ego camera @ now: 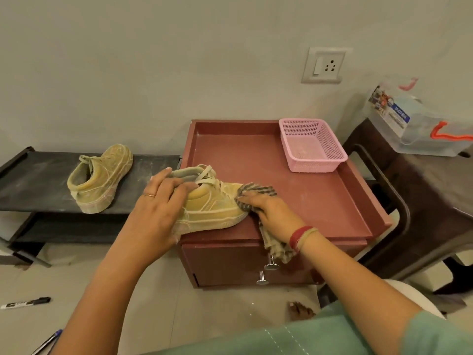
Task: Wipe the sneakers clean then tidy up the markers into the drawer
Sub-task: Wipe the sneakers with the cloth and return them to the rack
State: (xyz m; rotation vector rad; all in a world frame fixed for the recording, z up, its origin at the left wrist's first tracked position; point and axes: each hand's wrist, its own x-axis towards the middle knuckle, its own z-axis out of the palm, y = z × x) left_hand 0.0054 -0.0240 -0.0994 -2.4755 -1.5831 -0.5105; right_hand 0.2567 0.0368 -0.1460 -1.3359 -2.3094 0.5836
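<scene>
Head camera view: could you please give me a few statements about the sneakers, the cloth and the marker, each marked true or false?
1. The left hand grips the sneaker on the cabinet by its collar. True.
2. The right hand presses the striped cloth on that sneaker's heel. False: it holds the cloth at the toe.
3. The second sneaker also stands on the cabinet. False: it stands on the dark shoe rack beside it.
4. A black marker lies on the floor. True.
</scene>
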